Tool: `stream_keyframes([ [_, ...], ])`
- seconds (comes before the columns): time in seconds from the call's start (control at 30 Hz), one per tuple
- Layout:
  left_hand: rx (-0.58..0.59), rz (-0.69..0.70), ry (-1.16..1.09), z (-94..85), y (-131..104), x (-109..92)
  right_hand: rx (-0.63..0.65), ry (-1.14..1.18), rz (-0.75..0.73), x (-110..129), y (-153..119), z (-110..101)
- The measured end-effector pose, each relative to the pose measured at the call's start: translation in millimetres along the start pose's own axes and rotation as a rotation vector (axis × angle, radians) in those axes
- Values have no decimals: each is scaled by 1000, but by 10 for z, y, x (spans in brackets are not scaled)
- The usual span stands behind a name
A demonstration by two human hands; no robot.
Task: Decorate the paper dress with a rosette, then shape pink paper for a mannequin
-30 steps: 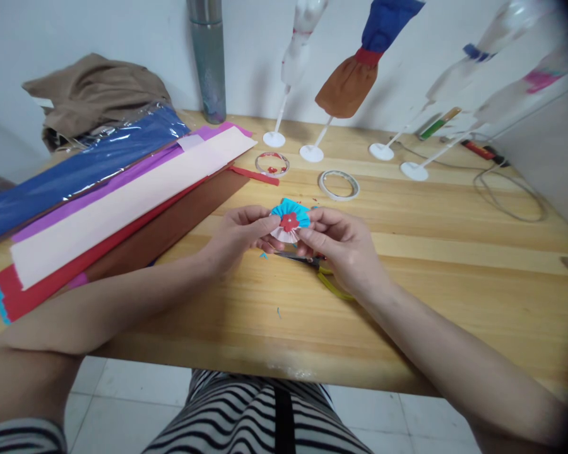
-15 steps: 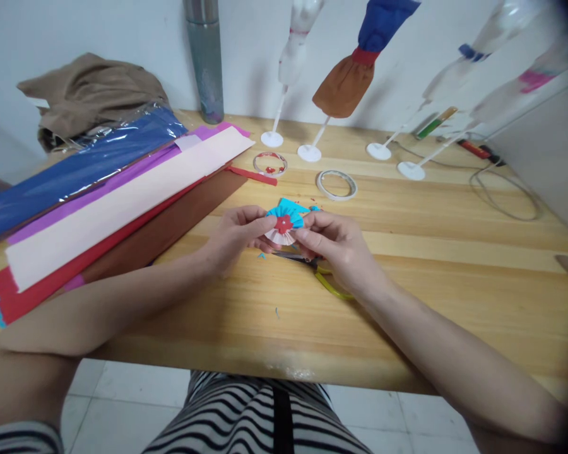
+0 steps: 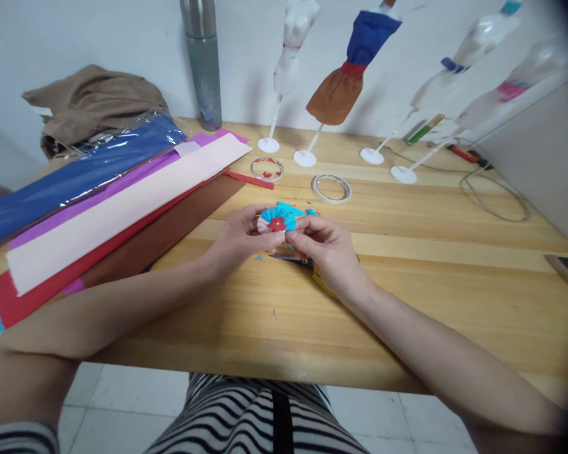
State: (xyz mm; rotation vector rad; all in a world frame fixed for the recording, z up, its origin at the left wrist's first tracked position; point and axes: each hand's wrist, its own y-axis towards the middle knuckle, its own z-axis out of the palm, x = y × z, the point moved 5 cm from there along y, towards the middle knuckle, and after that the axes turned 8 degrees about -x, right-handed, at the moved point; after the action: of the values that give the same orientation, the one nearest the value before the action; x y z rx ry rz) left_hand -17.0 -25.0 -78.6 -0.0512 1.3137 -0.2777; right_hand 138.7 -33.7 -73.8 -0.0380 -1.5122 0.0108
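Between my two hands is a small pleated paper rosette (image 3: pixel 278 219), blue and pale pink with a red flower shape at its centre. My left hand (image 3: pixel 246 238) pinches its left and lower edge, the thumb lying across the front. My right hand (image 3: pixel 329 246) grips the right edge between thumb and fingers. Beneath my right hand lie scissors (image 3: pixel 322 285) with yellow handles, partly hidden. A blue paper piece (image 3: pixel 291 209) and small scraps rest on the table just behind the rosette.
Long paper sheets (image 3: pixel 127 208) in several colours fill the left side. Two tape rolls (image 3: pixel 331 188) lie behind my hands. Along the wall stand several small mannequins (image 3: pixel 336 94) on white bases and a tall flask (image 3: pixel 204 75). A cable (image 3: pixel 495 202) curls at the right.
The rosette has turned in my fingers: the pale pink part has gone from the bottom to the left side. My left thumb has slid to its lower edge. The view has shifted slightly.
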Motion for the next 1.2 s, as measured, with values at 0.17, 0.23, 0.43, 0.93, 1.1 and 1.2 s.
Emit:
stream_keyframes([
  [0.17, -61, 76, 48, 2, 6, -35, 34, -45, -1, -11, -11, 21],
  [0.23, -61, 80, 70, -4, 17, -32, 25, -64, 3, -15, -11, 11],
  [0.43, -54, 59, 175, -15, 28, -15, 17, -72, -6, -18, -9, 1],
  [0.93, -68, 23, 247, 0, -16, -83, 31, -98, -20, -18, -10, -14],
  [1.1, -51, 57, 288, -7, -13, -80, 76, -108, -45, 39, -21, 0],
  [1.2, -33, 60, 296, -10, -7, -60, 44, -117, -58, 34, -18, -8],
])
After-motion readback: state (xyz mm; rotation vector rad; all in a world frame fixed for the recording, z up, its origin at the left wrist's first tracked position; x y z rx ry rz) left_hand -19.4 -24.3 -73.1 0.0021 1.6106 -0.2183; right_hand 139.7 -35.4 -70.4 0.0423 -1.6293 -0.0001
